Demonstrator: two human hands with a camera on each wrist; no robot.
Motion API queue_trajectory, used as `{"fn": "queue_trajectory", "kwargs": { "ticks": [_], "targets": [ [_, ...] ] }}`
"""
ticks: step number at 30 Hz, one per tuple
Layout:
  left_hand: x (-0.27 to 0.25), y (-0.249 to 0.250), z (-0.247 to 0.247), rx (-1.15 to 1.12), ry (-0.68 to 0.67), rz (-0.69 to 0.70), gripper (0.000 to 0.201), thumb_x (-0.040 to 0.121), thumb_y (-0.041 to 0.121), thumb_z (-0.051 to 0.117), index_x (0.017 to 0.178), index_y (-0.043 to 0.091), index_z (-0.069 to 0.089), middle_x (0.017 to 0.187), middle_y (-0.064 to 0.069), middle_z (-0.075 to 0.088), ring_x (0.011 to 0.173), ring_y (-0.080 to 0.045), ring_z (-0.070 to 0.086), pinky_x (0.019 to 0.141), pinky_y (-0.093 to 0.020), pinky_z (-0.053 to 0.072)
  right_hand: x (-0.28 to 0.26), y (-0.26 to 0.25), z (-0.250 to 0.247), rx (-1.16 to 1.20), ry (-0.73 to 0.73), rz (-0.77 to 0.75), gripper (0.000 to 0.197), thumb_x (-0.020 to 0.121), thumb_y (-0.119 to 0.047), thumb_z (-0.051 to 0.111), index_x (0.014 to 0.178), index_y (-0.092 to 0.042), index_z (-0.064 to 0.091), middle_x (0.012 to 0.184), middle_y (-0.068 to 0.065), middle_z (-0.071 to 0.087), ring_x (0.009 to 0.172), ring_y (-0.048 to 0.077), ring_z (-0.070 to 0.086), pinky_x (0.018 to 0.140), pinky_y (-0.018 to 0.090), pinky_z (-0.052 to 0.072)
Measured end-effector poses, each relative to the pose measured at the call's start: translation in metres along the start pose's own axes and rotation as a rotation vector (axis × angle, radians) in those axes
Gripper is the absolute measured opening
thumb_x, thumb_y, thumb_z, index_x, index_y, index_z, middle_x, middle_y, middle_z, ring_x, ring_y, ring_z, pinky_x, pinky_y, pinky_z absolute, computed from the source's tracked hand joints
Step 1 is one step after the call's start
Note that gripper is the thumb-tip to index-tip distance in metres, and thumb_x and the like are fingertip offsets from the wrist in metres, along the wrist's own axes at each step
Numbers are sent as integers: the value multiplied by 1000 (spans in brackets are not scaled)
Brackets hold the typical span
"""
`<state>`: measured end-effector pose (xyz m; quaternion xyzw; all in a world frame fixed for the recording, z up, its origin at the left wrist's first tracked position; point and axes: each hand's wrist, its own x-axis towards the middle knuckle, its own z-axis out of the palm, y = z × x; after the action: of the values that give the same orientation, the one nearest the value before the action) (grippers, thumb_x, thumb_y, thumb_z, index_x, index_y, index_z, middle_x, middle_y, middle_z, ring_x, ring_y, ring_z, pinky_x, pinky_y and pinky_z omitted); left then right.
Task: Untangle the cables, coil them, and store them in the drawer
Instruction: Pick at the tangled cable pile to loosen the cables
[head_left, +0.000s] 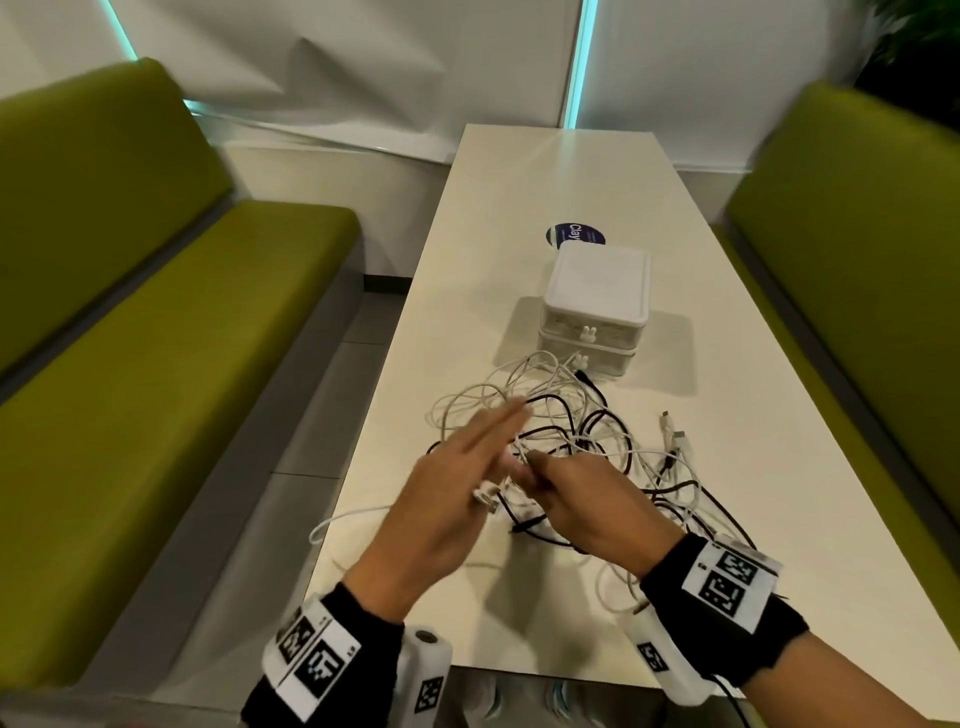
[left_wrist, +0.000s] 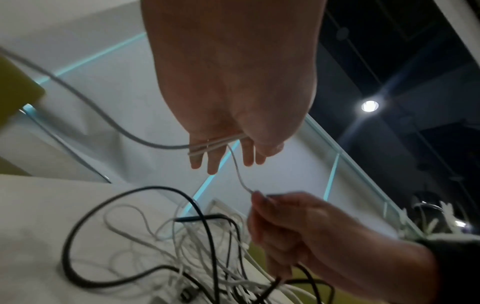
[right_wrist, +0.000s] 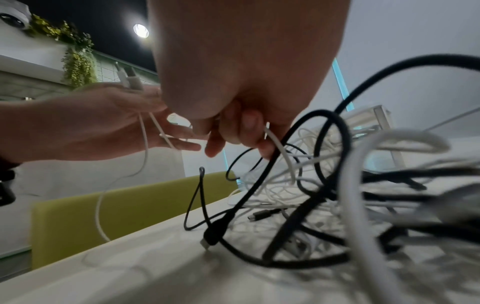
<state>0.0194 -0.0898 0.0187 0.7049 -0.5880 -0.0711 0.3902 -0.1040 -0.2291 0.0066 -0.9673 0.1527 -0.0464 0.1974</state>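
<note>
White cable (left_wrist: 237, 168) — held across left hand (left_wrist: 228, 82), pinched by right hand (left_wrist: 291, 226).

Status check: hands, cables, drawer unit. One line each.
left hand: fingers straight, white cable looped across them, thumb pinning it
right hand: pinches the same white cable
white cable: strung between both hands, partly coiled
cable tangle: black and white strands knotted together, lying on the table
drawer unit: both drawers closed

The cables (head_left: 571, 441) are black and white, drawers (head_left: 597, 317) white, benches (head_left: 156, 338) olive-green.
</note>
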Motion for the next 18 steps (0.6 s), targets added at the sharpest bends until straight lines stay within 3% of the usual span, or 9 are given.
{"fn": "queue_trajectory", "kwargs": {
  "ticks": [2, 5, 7, 9, 11, 14, 16, 18],
  "targets": [
    [0, 1, 11, 45, -92, -15, 74, 89, -7, 49, 146, 38, 36, 143, 22, 44, 127, 0, 47, 103, -26, 43, -2, -1, -3, -12, 9, -46, 34, 101, -42, 34, 92, -14, 52, 77, 13, 66, 74, 35, 60, 61, 40, 44],
    [1, 3, 15, 172, -161, -64, 63, 87, 0, 46, 142, 31, 41, 126, 11, 51, 108, -13, 53, 88, -29, 45, -6, -4, -5, -27, 65, -107, 49, 93, -47, 22, 95, -14, 57, 85, 7, 68, 79, 32, 62, 63, 39, 45],
    [2, 3, 14, 244, -168, -80, 48, 87, 3, 46, 129, 28, 50, 113, 8, 50, 96, -20, 56, 76, -32, 43, -9, -5, -4, -9, 138, -113, 52, 91, -51, 20, 98, -17, 59, 84, 3, 69, 77, 30, 63, 59, 36, 45],
    [2, 1, 12, 235, -153, -105, 40, 86, 3, 47, 117, 26, 56, 104, 7, 52, 87, -23, 57, 73, -34, 44, -10, -4, -2, 22, 189, -104, 44, 92, -53, 28, 91, -19, 57, 76, -1, 66, 71, 26, 62, 55, 30, 38],
    [2, -2, 8, 207, -98, -112, 31, 88, 2, 49, 104, 26, 60, 94, 11, 55, 83, -17, 57, 69, -26, 40, -9, 0, 0, 48, 169, -75, 42, 91, -58, 30, 79, -21, 48, 67, -6, 54, 66, 24, 57, 56, 30, 33],
    [4, -6, -4, 57, 4, -130, 22, 97, 21, 50, 83, 35, 58, 79, 19, 56, 76, -1, 54, 65, -13, 33, -9, 7, 2, 59, 135, -42, 43, 93, -58, 30, 72, -22, 40, 63, -10, 41, 62, 20, 48, 58, 32, 30],
    [6, -9, -13, -174, 94, -180, 28, 96, 42, 44, 75, 32, 60, 75, 13, 61, 70, -3, 53, 67, -19, 36, -10, 9, 2, 141, 133, -22, 40, 97, -53, 37, 71, -23, 41, 63, -10, 41, 62, 11, 42, 60, 30, 31],
    [8, -4, -22, -458, 202, -259, 34, 96, 42, 47, 72, 25, 63, 67, 7, 60, 67, -12, 49, 67, -24, 38, -9, 8, 2, 177, 157, -43, 34, 99, -48, 40, 74, -25, 41, 68, -10, 44, 66, 9, 43, 62, 32, 38]
  ]
}}
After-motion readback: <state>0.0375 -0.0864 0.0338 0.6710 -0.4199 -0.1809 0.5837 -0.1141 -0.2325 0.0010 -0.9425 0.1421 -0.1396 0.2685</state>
